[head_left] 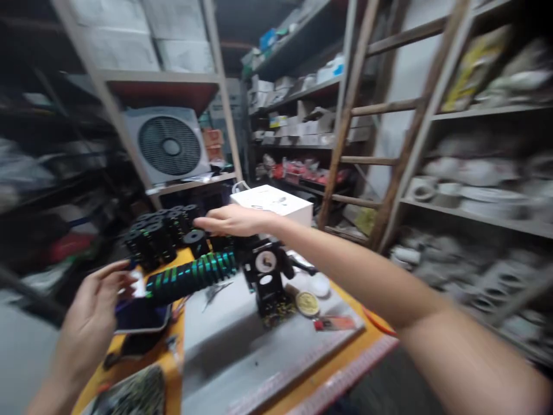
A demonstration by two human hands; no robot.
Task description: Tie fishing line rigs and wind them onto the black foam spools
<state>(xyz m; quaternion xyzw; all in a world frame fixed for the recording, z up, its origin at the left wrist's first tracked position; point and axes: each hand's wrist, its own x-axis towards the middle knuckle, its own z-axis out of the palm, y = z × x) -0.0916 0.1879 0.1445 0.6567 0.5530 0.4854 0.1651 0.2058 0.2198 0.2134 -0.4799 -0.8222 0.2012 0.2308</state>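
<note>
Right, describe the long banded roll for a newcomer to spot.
On the yellow table, find the black device. The banded roll runs from beside it toward the left hand. It stretches sideways, boldly banded green and teal; the mostly black cylinders behind stand upright.

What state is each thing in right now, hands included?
Left hand: fingers bent, near the ribbed rod's left end; grip unclear.
Right hand: fingers stretched leftward; grip unclear.
Ribbed rod: lying lengthwise between left hand and black machine.
Black cylinders: standing upright, grouped.
White box: top closed.
Fan: upright on its shelf; running or not, can't tell.
Wooden ladder: standing.
</note>
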